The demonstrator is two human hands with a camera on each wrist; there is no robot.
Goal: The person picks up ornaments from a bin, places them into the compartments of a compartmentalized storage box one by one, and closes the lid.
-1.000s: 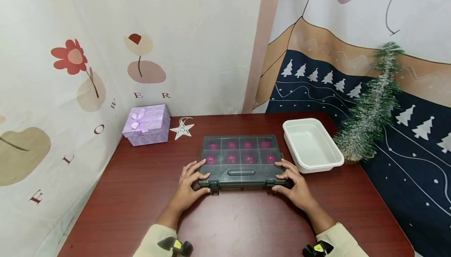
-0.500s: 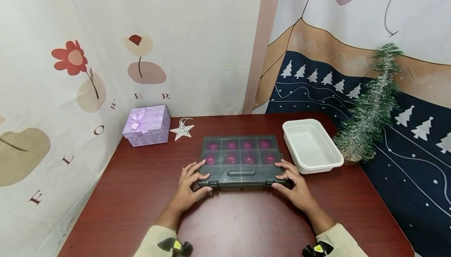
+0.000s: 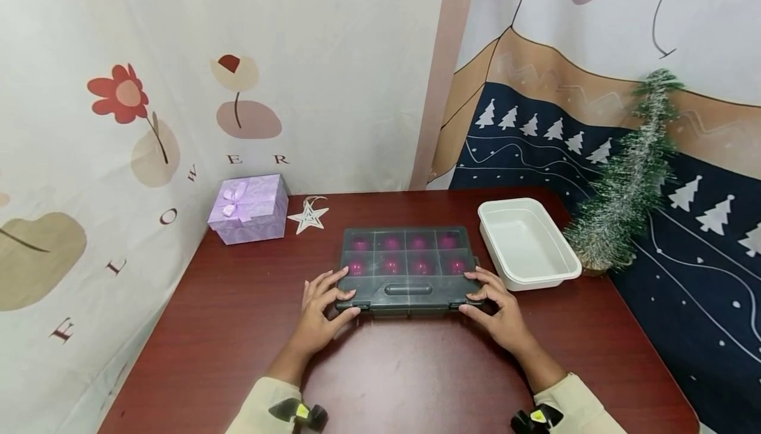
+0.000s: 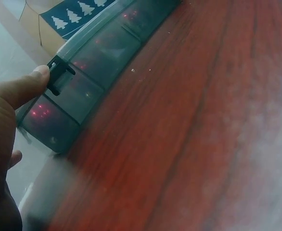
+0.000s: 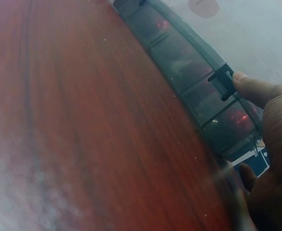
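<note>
A dark translucent compartment box (image 3: 407, 269) lies flat on the table, its lid down. Several shiny magenta balls (image 3: 390, 266) show through the lid. My left hand (image 3: 316, 318) grips the box's left front corner, fingers along the side and top. In the left wrist view its thumb (image 4: 28, 86) touches a black latch (image 4: 60, 76) on the front wall. At the right front corner my right hand (image 3: 504, 318) holds the box likewise. The right wrist view shows that thumb (image 5: 251, 89) at the other front latch (image 5: 223, 83). The fingertips are partly hidden in both wrist views.
To the right of the box stands a white plastic tub (image 3: 529, 279). A small frosted Christmas tree (image 3: 624, 183) is beyond it. At the back left are a lilac gift box (image 3: 252, 213) and a white star ornament (image 3: 308, 217) on the brown table (image 3: 238, 328).
The left front latch hung down a second ago and now sits up against the lid's edge, with the left thumb raised along with it. The right hand has stayed in place.
</note>
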